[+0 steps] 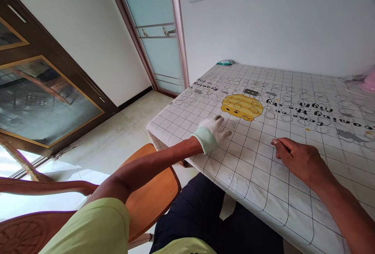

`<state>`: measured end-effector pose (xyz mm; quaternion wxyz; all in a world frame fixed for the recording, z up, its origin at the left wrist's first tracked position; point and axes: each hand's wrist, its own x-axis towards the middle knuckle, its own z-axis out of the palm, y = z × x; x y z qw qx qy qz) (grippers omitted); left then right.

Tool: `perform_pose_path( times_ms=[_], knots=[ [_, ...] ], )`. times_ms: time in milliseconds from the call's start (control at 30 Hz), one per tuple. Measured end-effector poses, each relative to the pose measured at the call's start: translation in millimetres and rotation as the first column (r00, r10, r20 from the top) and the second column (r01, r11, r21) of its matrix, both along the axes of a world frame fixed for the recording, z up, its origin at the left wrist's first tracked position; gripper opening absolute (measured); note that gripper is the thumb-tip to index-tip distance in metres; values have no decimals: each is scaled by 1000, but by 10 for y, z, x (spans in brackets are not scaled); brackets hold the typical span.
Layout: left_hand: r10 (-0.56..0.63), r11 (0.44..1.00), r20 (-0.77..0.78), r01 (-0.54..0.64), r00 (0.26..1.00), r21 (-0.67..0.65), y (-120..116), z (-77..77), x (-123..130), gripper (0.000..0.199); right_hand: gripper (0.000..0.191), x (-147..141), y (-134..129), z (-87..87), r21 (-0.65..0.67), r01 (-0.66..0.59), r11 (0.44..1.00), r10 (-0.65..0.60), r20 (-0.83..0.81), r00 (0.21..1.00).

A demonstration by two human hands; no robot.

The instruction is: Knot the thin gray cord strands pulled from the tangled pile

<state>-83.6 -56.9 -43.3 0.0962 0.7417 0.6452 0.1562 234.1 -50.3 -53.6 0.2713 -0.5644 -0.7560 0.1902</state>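
Observation:
My left hand (215, 129) wears a white work glove (206, 133) with a pale green cuff. Its fingers are spread over the tablecloth (249, 160), just in front of the yellow bear print (242, 106). My bare right hand (295, 158) is at the right, over the same cloth. Its fingers are curled in and the thumb is pressed against the index finger. Nothing shows between them, though the palm side is hidden. The white cloth has a black grid and printed lettering.
A green-and-white packet (225, 62) lies at the table's far left corner. Something pink (368, 83) with a white cord sits at the right edge. A wooden chair (158, 191) stands left of my legs. A glass door (155, 31) and dark cabinet (63, 70) are farther back.

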Motion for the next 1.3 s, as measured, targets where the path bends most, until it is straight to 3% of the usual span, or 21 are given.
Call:
perform_pose_path(
  times_ms=[67,167,233,367,467,567,667,733,767,867,1067,1300],
  knots=[
    [-120,993,75,118,990,20,-7,61,286,55,36,-15,45,-1,25,-41,999,39,60,997],
    [-194,980,200,197,960,3,76,181,700,37,36,-42,16,118,83,39,996,-40,7,999],
    [-157,986,259,168,953,-22,159,261,973,34,33,-43,-68,306,48,64,997,-60,-84,995],
    [-299,951,305,309,904,19,380,319,1447,39,38,53,-278,830,72,18,997,-17,-14,1000],
    [-397,917,240,392,886,71,471,245,1643,37,50,324,-494,1176,185,-18,983,-18,192,981],
    [-505,863,164,490,848,126,449,126,1647,38,44,933,-683,1342,175,186,967,-244,410,879],
    [-483,875,132,469,866,120,415,42,1550,38,40,1829,-763,1313,167,363,917,-397,471,788],
    [-465,884,101,456,879,103,426,18,1487,37,27,2433,-811,1218,173,529,831,-527,551,647],
    [-461,887,91,454,883,90,441,13,1465,37,23,2697,-850,1159,156,588,794,-548,603,580],
    [-442,897,73,439,894,53,498,7,1439,38,20,3256,-1032,980,113,656,746,-557,645,522],
    [-479,875,-35,480,877,60,522,-32,1443,38,18,3604,-1378,718,53,710,702,-559,660,502],
    [-496,865,-18,496,868,72,555,-101,1438,40,18,3728,-1368,430,2,714,700,-551,637,539]
  ],
)
